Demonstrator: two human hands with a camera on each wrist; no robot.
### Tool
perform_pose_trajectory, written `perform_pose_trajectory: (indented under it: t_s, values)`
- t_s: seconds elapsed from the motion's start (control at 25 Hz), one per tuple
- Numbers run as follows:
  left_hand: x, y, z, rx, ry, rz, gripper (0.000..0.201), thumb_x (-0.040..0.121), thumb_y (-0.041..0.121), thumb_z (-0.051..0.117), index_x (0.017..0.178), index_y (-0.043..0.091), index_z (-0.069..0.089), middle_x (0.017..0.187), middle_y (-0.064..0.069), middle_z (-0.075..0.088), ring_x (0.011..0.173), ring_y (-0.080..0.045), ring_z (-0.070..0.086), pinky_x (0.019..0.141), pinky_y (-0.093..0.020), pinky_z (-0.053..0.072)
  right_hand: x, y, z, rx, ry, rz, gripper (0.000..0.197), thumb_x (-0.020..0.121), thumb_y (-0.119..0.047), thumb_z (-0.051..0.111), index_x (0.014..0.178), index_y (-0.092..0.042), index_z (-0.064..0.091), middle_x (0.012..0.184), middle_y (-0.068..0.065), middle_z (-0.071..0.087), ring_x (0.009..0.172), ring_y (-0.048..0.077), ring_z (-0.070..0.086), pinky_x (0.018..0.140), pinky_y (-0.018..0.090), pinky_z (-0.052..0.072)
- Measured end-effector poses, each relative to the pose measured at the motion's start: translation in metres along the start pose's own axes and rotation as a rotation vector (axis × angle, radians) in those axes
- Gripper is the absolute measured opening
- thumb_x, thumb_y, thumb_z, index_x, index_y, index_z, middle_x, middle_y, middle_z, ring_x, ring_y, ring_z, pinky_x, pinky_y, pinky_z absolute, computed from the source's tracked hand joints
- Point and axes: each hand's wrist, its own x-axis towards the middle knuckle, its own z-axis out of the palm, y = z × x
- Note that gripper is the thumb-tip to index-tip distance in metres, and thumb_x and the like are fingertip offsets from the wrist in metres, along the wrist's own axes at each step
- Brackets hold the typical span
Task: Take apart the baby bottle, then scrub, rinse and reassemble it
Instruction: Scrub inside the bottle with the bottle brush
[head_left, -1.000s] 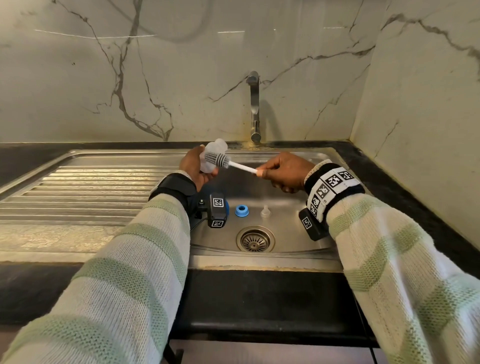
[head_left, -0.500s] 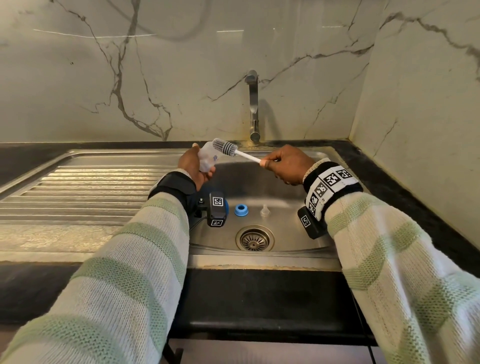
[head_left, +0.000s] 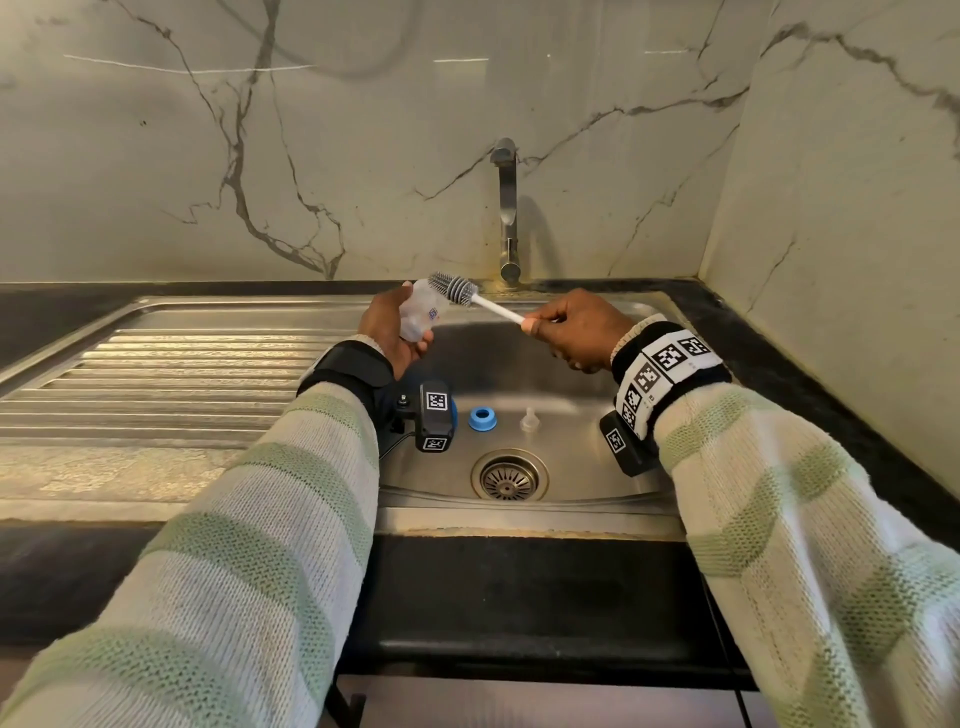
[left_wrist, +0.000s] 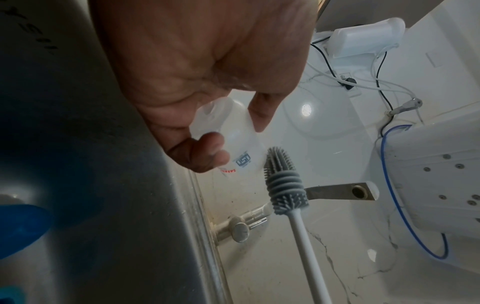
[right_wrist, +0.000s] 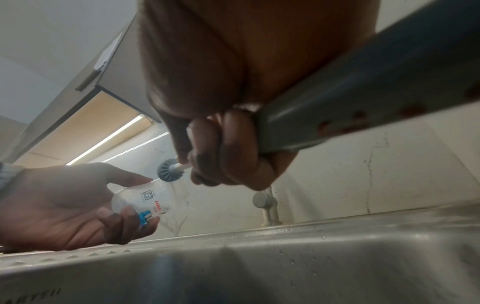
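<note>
Over a stainless-steel sink (head_left: 597, 395), the person's left hand (head_left: 387, 332) is cradling a clear plastic baby bottle body (head_left: 420, 316), thumb and fingers curling round its lower half while its open mouth is tilting up toward the wall tap (head_left: 506, 208). The right hand (head_left: 574, 332) is pinching the white handle of a grey silicone bottle brush (head_left: 453, 287) between thumb and curled fingers; the handle's thicker grey end is running back under the palm in the right wrist view. The bristled head is sitting just at the bottle's mouth, outside it, touching or nearly touching the rim.

Both arms, in cream-and-green striped knit sleeves (head_left: 291, 519), are reaching forward across the black counter edge (head_left: 519, 597).

In the basin, a blue screw ring (head_left: 482, 419) and a small clear teat (head_left: 529, 420) are lying apart from each other just behind the round drain strainer (head_left: 509, 475). No water is running from the tap.

Compared with a second ago, the brush head is sitting higher and farther back: then it was lying across the bottle's side, now it is lifting clear to the mouth, and the bottle is tipping more upright in the left hand.
</note>
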Motion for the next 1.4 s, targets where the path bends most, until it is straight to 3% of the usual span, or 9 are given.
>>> perform_pose_trajectory:
  t_s: [0.12, 0.28, 0.44, 0.56, 0.72, 0.88, 1.04, 1.12, 1.4]
  values:
    - [-0.0011, -0.0011, -0.0018, -0.024, -0.016, 0.031, 0.03, 0.095, 0.034, 0.045, 0.112, 0.014, 0.059, 0.089, -0.011, 0.061, 0.054, -0.017, 0.047, 0.043, -0.018, 0.038, -0.0043, -0.0024, 0.0034, 0.016, -0.108, -0.001, 0.021, 0.096, -0.034, 0.06, 0.099, -0.02, 0.074, 0.062, 0.005, 0.055, 0.044, 0.014, 0.043, 0.041, 0.022, 0.037]
    - [0.0, -0.0014, -0.0001, -0.025, -0.027, 0.023, 0.029, 0.097, 0.035, 0.046, 0.107, 0.012, 0.06, 0.084, -0.012, 0.06, 0.055, -0.018, 0.048, 0.044, -0.021, 0.04, 0.0009, -0.0009, 0.0013, -0.009, 0.013, -0.02, 0.023, 0.096, -0.035, 0.059, 0.099, -0.017, 0.073, 0.061, 0.005, 0.056, 0.047, 0.015, 0.046, 0.043, 0.024, 0.04]
    - [0.0037, -0.0042, -0.0024, -0.001, 0.0, 0.022, 0.04, 0.096, 0.041, 0.048, 0.119, 0.009, 0.06, 0.08, -0.013, 0.061, 0.055, -0.02, 0.053, 0.044, -0.022, 0.044, -0.0017, -0.0025, 0.0028, 0.02, -0.073, -0.004, 0.021, 0.095, -0.035, 0.06, 0.097, -0.02, 0.073, 0.06, 0.004, 0.055, 0.046, 0.015, 0.044, 0.043, 0.023, 0.038]
    - [0.0019, -0.0027, -0.0007, 0.017, -0.008, 0.002, 0.048, 0.097, 0.045, 0.046, 0.122, 0.005, 0.059, 0.079, -0.013, 0.06, 0.055, -0.019, 0.054, 0.044, -0.021, 0.043, 0.0008, -0.0014, 0.0002, 0.007, 0.042, -0.027, 0.021, 0.097, -0.034, 0.057, 0.099, -0.02, 0.072, 0.061, 0.004, 0.055, 0.048, 0.017, 0.047, 0.045, 0.026, 0.041]
    - [0.0018, -0.0039, -0.0027, 0.047, 0.024, 0.007, 0.057, 0.097, 0.051, 0.042, 0.123, 0.003, 0.06, 0.077, -0.013, 0.06, 0.052, -0.018, 0.052, 0.044, -0.02, 0.042, -0.0024, -0.0008, 0.0027, 0.042, -0.078, -0.004, 0.018, 0.095, -0.036, 0.06, 0.096, -0.024, 0.073, 0.062, 0.005, 0.055, 0.047, 0.015, 0.044, 0.044, 0.025, 0.039]
    - [0.001, -0.0036, -0.0004, 0.067, 0.011, 0.024, 0.055, 0.099, 0.053, 0.038, 0.117, 0.005, 0.059, 0.08, -0.013, 0.06, 0.052, -0.015, 0.05, 0.045, -0.019, 0.04, 0.0013, -0.0022, -0.0007, -0.016, 0.061, -0.046, 0.025, 0.097, -0.033, 0.057, 0.105, -0.015, 0.073, 0.061, 0.004, 0.055, 0.05, 0.018, 0.047, 0.047, 0.027, 0.041]
    - [0.0016, -0.0059, -0.0012, -0.021, 0.02, 0.078, 0.046, 0.098, 0.049, 0.048, 0.118, 0.008, 0.057, 0.085, -0.013, 0.061, 0.055, -0.018, 0.052, 0.044, -0.022, 0.045, -0.0018, -0.0025, 0.0041, 0.021, -0.09, -0.013, 0.021, 0.095, -0.034, 0.06, 0.103, -0.02, 0.073, 0.063, 0.005, 0.055, 0.048, 0.016, 0.045, 0.045, 0.025, 0.04]
    - [0.0009, -0.0059, -0.0003, -0.078, 0.001, 0.094, 0.038, 0.099, 0.043, 0.051, 0.114, 0.009, 0.056, 0.089, -0.015, 0.059, 0.06, -0.021, 0.053, 0.045, -0.024, 0.047, 0.0005, -0.0039, 0.0039, -0.035, -0.017, -0.052, 0.024, 0.096, -0.034, 0.059, 0.104, -0.017, 0.074, 0.062, 0.002, 0.057, 0.051, 0.016, 0.048, 0.049, 0.027, 0.042]
    - [-0.0022, -0.0028, -0.0002, -0.042, -0.04, 0.04, 0.048, 0.101, 0.048, 0.037, 0.118, 0.007, 0.056, 0.085, -0.011, 0.059, 0.059, -0.018, 0.05, 0.047, -0.022, 0.042, -0.0004, -0.001, 0.0023, -0.021, -0.024, -0.025, 0.019, 0.096, -0.036, 0.059, 0.093, -0.022, 0.072, 0.06, 0.003, 0.055, 0.046, 0.014, 0.045, 0.043, 0.022, 0.04]
